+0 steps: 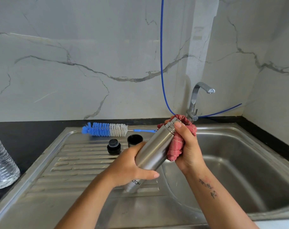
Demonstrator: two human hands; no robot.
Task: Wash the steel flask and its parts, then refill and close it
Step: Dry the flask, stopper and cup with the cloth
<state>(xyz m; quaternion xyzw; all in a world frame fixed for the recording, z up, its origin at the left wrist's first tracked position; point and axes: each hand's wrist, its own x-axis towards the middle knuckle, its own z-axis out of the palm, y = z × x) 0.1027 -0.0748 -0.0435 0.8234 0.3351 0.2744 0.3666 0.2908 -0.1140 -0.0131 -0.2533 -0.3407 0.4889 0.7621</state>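
Note:
The steel flask (pixel 154 151) is tilted, its open threaded neck up and to the right, over the seam between drainboard and basin. My left hand (pixel 132 166) grips its lower body. My right hand (pixel 187 146) presses a red checked cloth (pixel 176 146) around the flask's neck and upper side. A black stopper (pixel 113 146) stands on the drainboard. Just right of it stands the flask's cup lid (pixel 135 140), opening upward. The flask's mouth is partly hidden by the cloth.
A blue and white bottle brush (pixel 105 129) lies along the back of the ribbed steel drainboard (pixel 71 162). The sink basin (pixel 239 162) is at right under a steel tap (pixel 196 100). A clear plastic water bottle (pixel 2 162) stands at far left. A blue hose (pixel 162 63) hangs down the wall.

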